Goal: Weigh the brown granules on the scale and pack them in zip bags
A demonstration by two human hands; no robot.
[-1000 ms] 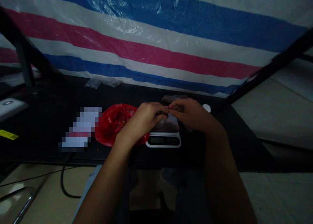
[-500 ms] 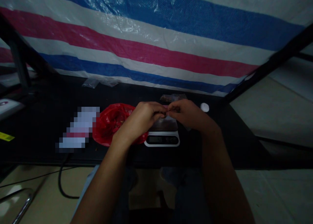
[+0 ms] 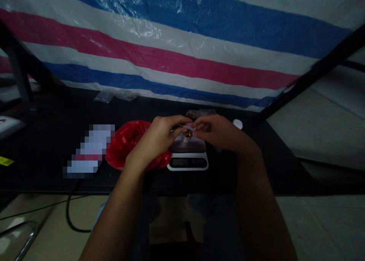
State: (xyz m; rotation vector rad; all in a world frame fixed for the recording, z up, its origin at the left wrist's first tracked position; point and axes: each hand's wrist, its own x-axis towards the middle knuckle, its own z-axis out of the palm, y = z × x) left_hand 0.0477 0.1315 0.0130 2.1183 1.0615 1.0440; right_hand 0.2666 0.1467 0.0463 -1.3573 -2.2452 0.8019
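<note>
On the metal plate of a white digital scale (image 3: 187, 162) stands a small pale container (image 3: 186, 139) with brown, dried-looking pieces at its top; its exact kind is too dim to tell. My left hand (image 3: 165, 133) curls its thumb and fingers around the container's left side. From the right, my right hand (image 3: 218, 131) has bent fingers and thumb at its other edge. The fingertips of both hands nearly meet above it. Left of the scale an open, crumpled red plastic bag (image 3: 118, 150) lies partly behind my left forearm; its contents are mostly hidden.
Behind the scale lies a clear packet (image 3: 196, 113) with brown contents. A round white object (image 3: 237, 124) sits to the right. Flat clear bags (image 3: 105, 96) lie at the back. A blurred-out phone-shaped object (image 3: 91, 148) is left of the red bag. A striped tarp (image 3: 176, 59) closes the rear.
My fingers have spread apart a little, the left hand shifting left, so the brown pieces and the pale container now show between them. The view has shifted slightly.
</note>
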